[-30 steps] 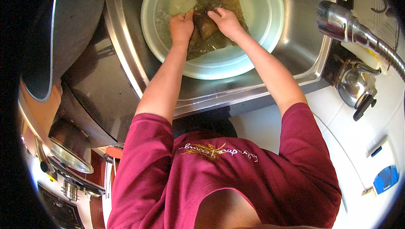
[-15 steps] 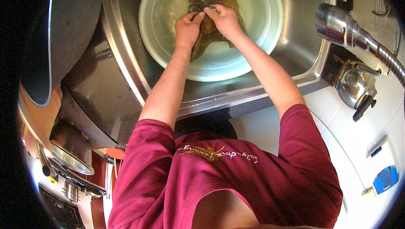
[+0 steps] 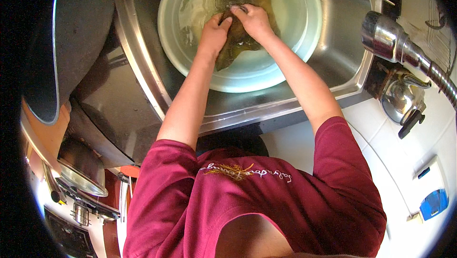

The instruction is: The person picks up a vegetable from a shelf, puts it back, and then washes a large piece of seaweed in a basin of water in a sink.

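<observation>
A pale green round basin (image 3: 235,85) with water in it stands in the steel sink. In the water lies a wet, brown-green sheet (image 3: 234,51), limp and broad; whether it is cloth or seaweed I cannot tell. My left hand (image 3: 214,35) pinches it near its middle, thumb against bent fingers. Close beside, my right hand (image 3: 254,22) grips the same sheet, its thumb pointing toward the left one. The far end of the sheet runs out at the top edge of the view.
A steel sink (image 3: 335,44) surrounds the basin. At the right are a chrome tap head (image 3: 383,37) on a flexible hose and a shiny kettle (image 3: 404,94). A large dark pan-like shape (image 3: 85,25) rises at the left, above a pot (image 3: 81,165).
My hands have drawn slightly apart on the sheet, the left one lower. The sheet's middle looks less bunched and lies flatter between them.
</observation>
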{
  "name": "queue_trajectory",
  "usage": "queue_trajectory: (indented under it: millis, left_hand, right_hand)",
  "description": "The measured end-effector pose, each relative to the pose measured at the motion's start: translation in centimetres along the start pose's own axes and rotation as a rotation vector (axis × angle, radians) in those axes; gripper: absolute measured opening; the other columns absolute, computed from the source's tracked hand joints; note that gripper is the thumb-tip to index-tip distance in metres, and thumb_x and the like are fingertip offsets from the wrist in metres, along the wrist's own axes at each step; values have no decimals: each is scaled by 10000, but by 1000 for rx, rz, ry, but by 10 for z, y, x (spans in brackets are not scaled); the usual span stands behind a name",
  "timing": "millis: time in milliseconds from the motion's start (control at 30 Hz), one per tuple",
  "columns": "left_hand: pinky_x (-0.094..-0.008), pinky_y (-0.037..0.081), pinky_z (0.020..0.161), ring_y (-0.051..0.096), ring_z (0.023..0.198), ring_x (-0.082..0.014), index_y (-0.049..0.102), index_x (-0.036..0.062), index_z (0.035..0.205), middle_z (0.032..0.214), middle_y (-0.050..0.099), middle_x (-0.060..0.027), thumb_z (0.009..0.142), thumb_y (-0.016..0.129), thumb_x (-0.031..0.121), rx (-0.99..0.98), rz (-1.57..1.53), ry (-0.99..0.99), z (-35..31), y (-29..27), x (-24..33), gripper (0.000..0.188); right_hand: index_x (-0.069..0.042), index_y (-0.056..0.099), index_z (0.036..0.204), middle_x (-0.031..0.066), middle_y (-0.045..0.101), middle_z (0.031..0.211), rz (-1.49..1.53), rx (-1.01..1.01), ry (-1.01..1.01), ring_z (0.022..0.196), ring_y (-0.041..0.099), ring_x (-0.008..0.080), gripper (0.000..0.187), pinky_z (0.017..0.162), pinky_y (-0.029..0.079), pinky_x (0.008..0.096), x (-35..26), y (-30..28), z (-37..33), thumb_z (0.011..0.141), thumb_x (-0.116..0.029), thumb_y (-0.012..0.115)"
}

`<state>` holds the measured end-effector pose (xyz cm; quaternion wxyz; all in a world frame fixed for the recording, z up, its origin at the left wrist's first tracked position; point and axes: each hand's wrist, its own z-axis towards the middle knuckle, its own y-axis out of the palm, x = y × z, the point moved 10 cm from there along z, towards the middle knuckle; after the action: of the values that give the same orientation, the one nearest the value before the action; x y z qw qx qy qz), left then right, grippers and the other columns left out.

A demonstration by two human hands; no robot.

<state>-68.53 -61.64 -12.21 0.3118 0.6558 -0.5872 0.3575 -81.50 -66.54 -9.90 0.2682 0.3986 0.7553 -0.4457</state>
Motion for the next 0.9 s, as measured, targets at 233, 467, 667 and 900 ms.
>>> queue_trajectory:
  millis: [233, 467, 667, 900]
  left_hand:
    - [-349, 428, 655, 555, 630, -249, 605, -58, 769, 675, 587, -212, 859, 502, 283, 195, 297, 16, -1, -21, 19, 368]
    - [-330, 430, 718, 563, 768, -259, 572, -42, 925, 871, 612, -182, 859, 502, 234, 128, 99, -44, -13, -6, 13, 293]
    - [-365, 427, 692, 553, 721, -374, 583, -57, 827, 773, 574, -263, 858, 509, 321, 95, 301, -66, -27, 2, 24, 387]
    - [-278, 425, 684, 510, 703, -125, 612, -31, 840, 743, 612, -77, 858, 537, 218, 194, -152, -159, -21, -5, -7, 261]
  right_hand:
    - [21, 614, 900, 103, 618, 757, 157, -54, 59, 679, 555, 176, 373, 653, 445, 310, 0, 13, -5, 793, -336, 608]
    - [24, 592, 956, 50, 613, 844, 202, -125, 73, 729, 513, 105, 289, 659, 427, 255, 18, 19, 1, 802, -219, 620]
    - [34, 593, 925, 36, 608, 804, 87, -31, 233, 707, 499, 90, 290, 629, 414, 244, 34, 11, 1, 814, -233, 612]
    - [26, 581, 970, 33, 603, 860, 315, -202, 57, 752, 525, 97, 270, 675, 436, 242, 4, 13, -13, 815, -194, 606]
